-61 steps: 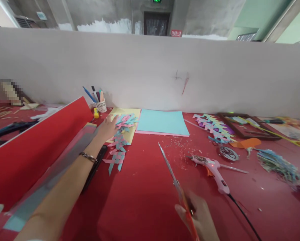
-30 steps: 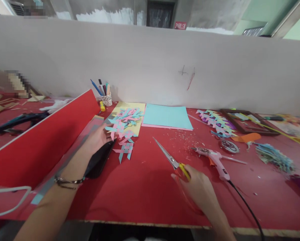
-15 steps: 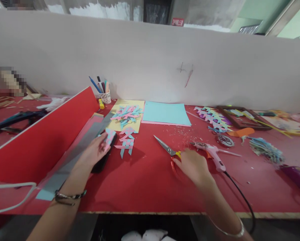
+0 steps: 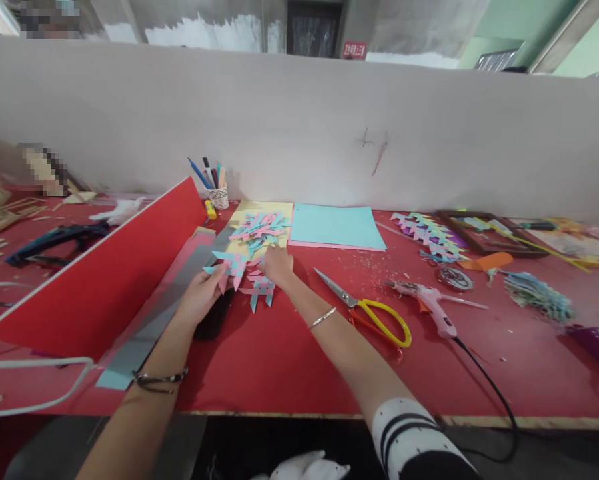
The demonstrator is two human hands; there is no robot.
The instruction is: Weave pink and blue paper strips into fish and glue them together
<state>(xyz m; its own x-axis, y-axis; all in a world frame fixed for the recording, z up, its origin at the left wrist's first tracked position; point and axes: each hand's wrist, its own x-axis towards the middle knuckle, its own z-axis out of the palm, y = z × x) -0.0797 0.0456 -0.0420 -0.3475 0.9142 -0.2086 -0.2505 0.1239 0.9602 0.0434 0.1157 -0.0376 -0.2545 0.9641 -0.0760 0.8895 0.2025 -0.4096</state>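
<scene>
The right hand [image 4: 278,267] hides its own fingertips, so I cannot tell whether it grips anything; it reaches down at the small woven paper pieces [image 4: 262,290] on the red table [image 4: 279,373], covering part of them and the near right corner of the yellow sheet [image 4: 247,208]. The left hand [image 4: 202,297] pinches a pink-and-blue woven piece [image 4: 235,265] between thumb and fingers, just left of those pieces, and partly covers a flat black object [image 4: 214,319] below it. A purple item [image 4: 597,347] is cut off at the right edge, and a patch at the far left is pixelated past making out. Just beyond the hands, a heap of paper strips [image 4: 259,230] lies on the yellow sheet, with a blue sheet [image 4: 337,227] to its right. A leaning red board [image 4: 129,273] stands as a barrier left of the left arm, screening part of the table behind it; a cup of pens [image 4: 219,197] stands past its far end. Right of the right forearm lie scissors [image 4: 350,301], blades pointing far left, then a pink glue gun [image 4: 427,303] with its cord running near. Half a second ago the right hand was at the scissors' handles; now they lie released, and that hand has crossed left to the paper pieces, while the left hand holds its woven piece a little farther right
</scene>
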